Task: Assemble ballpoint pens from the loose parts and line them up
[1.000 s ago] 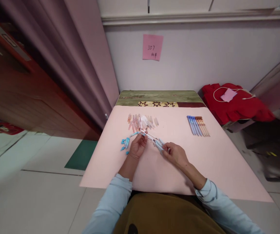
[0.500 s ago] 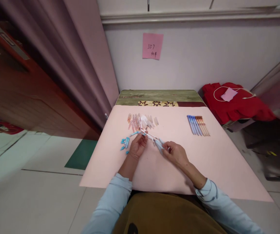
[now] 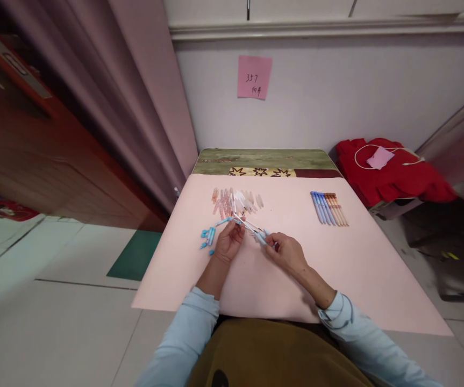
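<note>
My left hand (image 3: 230, 244) is closed in a pinch around the end of a thin white pen refill (image 3: 251, 224), with a bit of blue at the fingertips. A pale blue pen barrel (image 3: 260, 237) is gripped by my right hand (image 3: 288, 251), its mouth toward the refill's dark tip. Whether the tip is inside the barrel, I cannot tell. Left of my left hand lie several bright blue pen parts (image 3: 211, 236). Just beyond both hands spreads a pile of white refills (image 3: 240, 200) beside pinkish translucent pen barrels (image 3: 224, 203).
A pink sheet (image 3: 377, 279) covers the table. On its right, several blue pens (image 3: 323, 208) and brown pens (image 3: 338, 209) lie in a row. A red cloth (image 3: 397, 180) with a white cord sits past the right edge. A wall with a pink note (image 3: 255, 78) stands behind.
My right hand has shifted slightly left with the pale blue barrel, closer to my left hand. My left hand stays almost in place.
</note>
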A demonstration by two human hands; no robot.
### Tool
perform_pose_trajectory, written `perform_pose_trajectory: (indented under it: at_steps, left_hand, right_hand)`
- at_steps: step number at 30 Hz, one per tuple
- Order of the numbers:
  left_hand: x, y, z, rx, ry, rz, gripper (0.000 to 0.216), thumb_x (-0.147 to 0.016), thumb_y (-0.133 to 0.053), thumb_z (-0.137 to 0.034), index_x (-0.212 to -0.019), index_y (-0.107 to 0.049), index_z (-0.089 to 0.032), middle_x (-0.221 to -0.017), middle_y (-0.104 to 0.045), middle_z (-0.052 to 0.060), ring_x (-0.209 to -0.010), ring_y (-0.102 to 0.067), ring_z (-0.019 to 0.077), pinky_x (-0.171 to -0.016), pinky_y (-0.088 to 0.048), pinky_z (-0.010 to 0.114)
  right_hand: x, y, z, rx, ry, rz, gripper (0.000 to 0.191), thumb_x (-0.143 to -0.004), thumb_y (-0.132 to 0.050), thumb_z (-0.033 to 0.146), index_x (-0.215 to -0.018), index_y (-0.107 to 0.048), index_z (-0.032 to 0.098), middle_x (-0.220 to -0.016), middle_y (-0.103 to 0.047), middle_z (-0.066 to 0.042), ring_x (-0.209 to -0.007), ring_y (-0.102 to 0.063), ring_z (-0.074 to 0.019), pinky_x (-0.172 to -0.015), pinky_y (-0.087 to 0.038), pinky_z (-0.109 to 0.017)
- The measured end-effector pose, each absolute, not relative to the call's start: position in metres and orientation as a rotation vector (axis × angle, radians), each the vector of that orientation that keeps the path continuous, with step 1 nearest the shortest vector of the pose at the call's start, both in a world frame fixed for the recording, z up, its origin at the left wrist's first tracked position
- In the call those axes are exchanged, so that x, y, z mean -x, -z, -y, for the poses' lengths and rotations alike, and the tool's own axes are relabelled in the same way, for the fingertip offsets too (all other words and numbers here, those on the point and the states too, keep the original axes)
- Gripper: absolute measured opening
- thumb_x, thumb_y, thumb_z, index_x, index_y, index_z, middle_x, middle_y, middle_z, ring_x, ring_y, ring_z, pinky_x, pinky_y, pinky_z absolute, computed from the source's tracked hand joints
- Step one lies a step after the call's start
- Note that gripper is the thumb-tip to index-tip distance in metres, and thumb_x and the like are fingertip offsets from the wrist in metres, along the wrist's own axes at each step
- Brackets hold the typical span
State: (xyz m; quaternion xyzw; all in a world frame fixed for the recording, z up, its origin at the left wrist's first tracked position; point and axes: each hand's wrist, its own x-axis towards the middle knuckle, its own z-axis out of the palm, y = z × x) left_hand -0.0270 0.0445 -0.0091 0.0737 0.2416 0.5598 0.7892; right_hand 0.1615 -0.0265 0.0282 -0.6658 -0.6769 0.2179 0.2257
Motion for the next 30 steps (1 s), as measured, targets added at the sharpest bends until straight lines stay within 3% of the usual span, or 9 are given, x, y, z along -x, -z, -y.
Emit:
perform_pose_trajectory:
  at_steps: [11,18,24,30]
  left_hand:
    - [0.026,0.007,-0.042,-0.213,-1.188,-0.552,0.013,-0.088,-0.054,-0.011,-0.09,-0.067,-0.008,-0.093,-0.072,0.011,-0.07,-0.067,0.0102,-0.065,-0.058,0.017]
    - [0.027,0.006,-0.04,-0.273,-1.119,-0.521,0.013,-0.087,-0.056,-0.012,-0.093,-0.067,-0.008,-0.109,-0.069,0.014,-0.072,-0.066,0.0085,-0.065,-0.056,0.016]
    - [0.026,0.009,-0.043,-0.259,-1.14,-0.525,0.008,-0.084,-0.062,-0.018,-0.086,-0.066,-0.011,-0.092,-0.07,0.008,-0.068,-0.063,0.0087,-0.06,-0.054,0.018]
    - [0.025,0.009,-0.043,-0.269,-1.15,-0.532,0.009,-0.084,-0.064,-0.019,-0.088,-0.066,-0.011,-0.077,-0.066,0.003,-0.064,-0.062,0.0088,-0.061,-0.054,0.02]
  right_hand:
    - [-0.154,-0.03,0.019,1.759,-0.605,1.826,0.014,-0.077,-0.06,0.031,-0.086,-0.068,0.024,-0.076,-0.068,0.001,-0.062,-0.058,-0.0134,-0.058,-0.037,-0.024]
    - [-0.145,-0.033,0.015,1.738,-0.715,1.622,0.016,-0.077,-0.062,0.035,-0.085,-0.069,0.024,-0.071,-0.068,0.002,-0.063,-0.059,-0.014,-0.057,-0.039,-0.023]
    - [-0.148,-0.033,0.021,1.677,-0.796,1.508,0.02,-0.079,-0.06,0.04,-0.088,-0.068,0.024,-0.07,-0.068,0.003,-0.061,-0.06,-0.0128,-0.056,-0.041,-0.022]
    - [-0.147,-0.039,0.027,1.697,-0.525,1.699,0.017,-0.081,-0.058,0.036,-0.09,-0.068,0.025,-0.075,-0.069,0.002,-0.065,-0.06,-0.0138,-0.059,-0.039,-0.023]
